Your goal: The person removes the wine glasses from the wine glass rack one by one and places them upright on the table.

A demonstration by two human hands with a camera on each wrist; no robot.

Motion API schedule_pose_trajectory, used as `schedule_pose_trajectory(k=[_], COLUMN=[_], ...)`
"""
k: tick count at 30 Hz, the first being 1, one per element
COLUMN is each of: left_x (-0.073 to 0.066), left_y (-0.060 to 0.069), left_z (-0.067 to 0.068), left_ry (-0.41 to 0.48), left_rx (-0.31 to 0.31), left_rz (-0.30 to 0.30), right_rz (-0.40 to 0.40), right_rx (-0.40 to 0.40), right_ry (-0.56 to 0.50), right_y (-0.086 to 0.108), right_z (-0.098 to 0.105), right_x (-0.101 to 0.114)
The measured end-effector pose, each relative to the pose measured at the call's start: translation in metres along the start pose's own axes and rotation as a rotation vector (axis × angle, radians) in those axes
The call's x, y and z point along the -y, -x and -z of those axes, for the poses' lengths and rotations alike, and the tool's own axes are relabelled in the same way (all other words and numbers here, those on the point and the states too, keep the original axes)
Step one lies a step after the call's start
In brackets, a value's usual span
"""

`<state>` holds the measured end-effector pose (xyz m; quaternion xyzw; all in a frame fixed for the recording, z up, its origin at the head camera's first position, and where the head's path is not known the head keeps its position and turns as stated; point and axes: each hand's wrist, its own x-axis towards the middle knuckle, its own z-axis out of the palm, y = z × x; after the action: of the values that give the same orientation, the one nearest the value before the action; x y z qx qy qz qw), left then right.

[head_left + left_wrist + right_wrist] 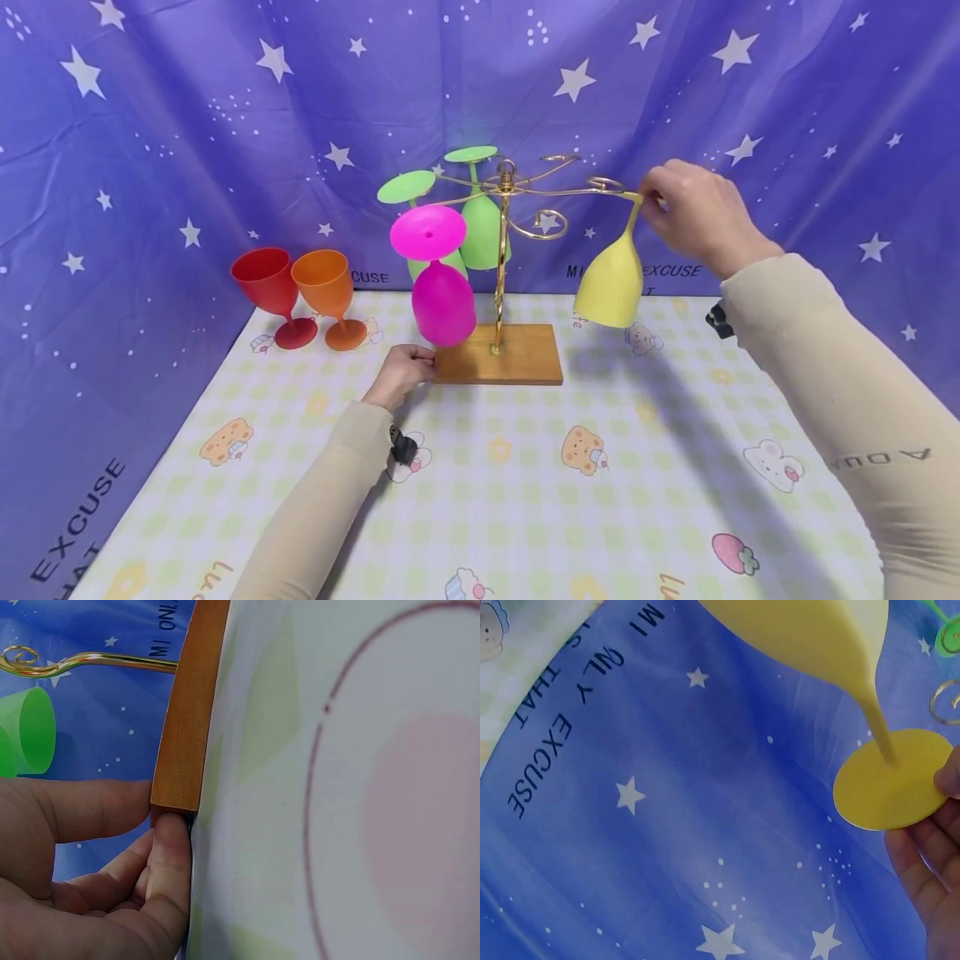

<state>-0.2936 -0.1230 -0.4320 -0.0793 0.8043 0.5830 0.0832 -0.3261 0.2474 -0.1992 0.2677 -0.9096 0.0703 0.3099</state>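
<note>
Upside down in the air hangs a yellow goblet (611,279), its round foot (889,780) pinched between the thumb and fingers of my right hand (693,204). The foot is close to a curled hook (604,184) of the gold rack; whether they touch I cannot tell. My left hand (401,375) pinches the left end of the rack's wooden base (187,712), thumb on one face and a finger at the end. A magenta goblet (442,308) and two green goblets (483,229) hang inverted on the rack's left and back arms.
A red goblet (266,283) and an orange goblet (326,279) stand upright at the table's back left. Bare gold hooks (551,223) stick out at the rack's right. A starry blue curtain (300,108) hangs directly behind the checked tablecloth (495,517).
</note>
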Motion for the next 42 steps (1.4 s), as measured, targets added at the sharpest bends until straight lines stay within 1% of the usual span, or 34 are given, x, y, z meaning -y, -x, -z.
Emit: schedule_pose_trajectory(k=[5, 13, 19, 29, 34, 38, 42], left_x=[-0.001, -0.002, -0.002, -0.003, -0.002, -0.002, -0.001], left_y=[0.001, 0.003, 0.001, 0.003, 0.002, 0.001, 0.002], left_z=[0.001, 0.002, 0.001, 0.0, -0.001, -0.001, -0.001], left_ry=[-0.01, -0.019, -0.019, -0.037, -0.034, -0.032, -0.038], left_rx=[0.002, 0.013, 0.01, 0.008, 0.001, -0.007, -0.015], left_rz=[-0.001, -0.016, 0.002, -0.001, -0.009, -0.012, -0.023], right_rz=[-0.005, -0.001, 0.005, -0.008, -0.013, -0.007, -0.028], right_rx=[0.006, -0.013, -0.024, -0.001, 0.008, -0.009, -0.031], right_ry=[-0.015, -0.026, -0.042, -0.063, -0.078, -0.103, -0.13], right_y=[0.011, 0.025, 0.033, 0.054, 0.064, 0.073, 0.079], right_z=[-0.005, -0.015, -0.022, -0.04, -0.046, -0.051, -0.057], right_x=[0.005, 0.008, 0.014, 0.023, 0.027, 0.029, 0.032])
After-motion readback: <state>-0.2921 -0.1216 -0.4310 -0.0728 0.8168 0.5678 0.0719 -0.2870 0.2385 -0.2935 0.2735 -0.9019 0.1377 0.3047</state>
